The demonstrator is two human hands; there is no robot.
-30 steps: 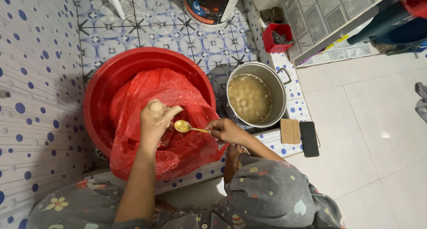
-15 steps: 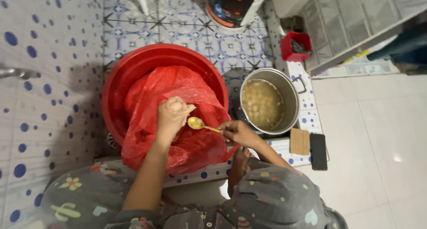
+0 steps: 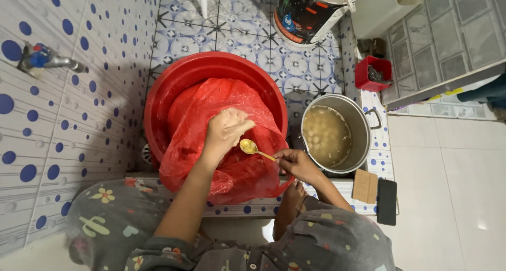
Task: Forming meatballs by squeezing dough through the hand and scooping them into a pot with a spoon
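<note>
Hands have hardly shifted over the last second: the left hand (image 3: pixel 225 130) is still cupped around a pale lump of dough over the red plastic sheet (image 3: pixel 232 144), and the right hand (image 3: pixel 295 164) is still clenched on the handle of the gold spoon (image 3: pixel 253 148), whose bowl is held just beside the left fingers. Filling or shaping of the lump is judged to be under way. One red basin (image 3: pixel 174 86) is counted, with one sheet inside it, and one steel pot (image 3: pixel 361 124) of pale balls in liquid just beside it. One small red tub (image 3: pixel 374 73), one dark phone (image 3: pixel 387 201) and one wall tap (image 3: pixel 47 60) are also seen.
</note>
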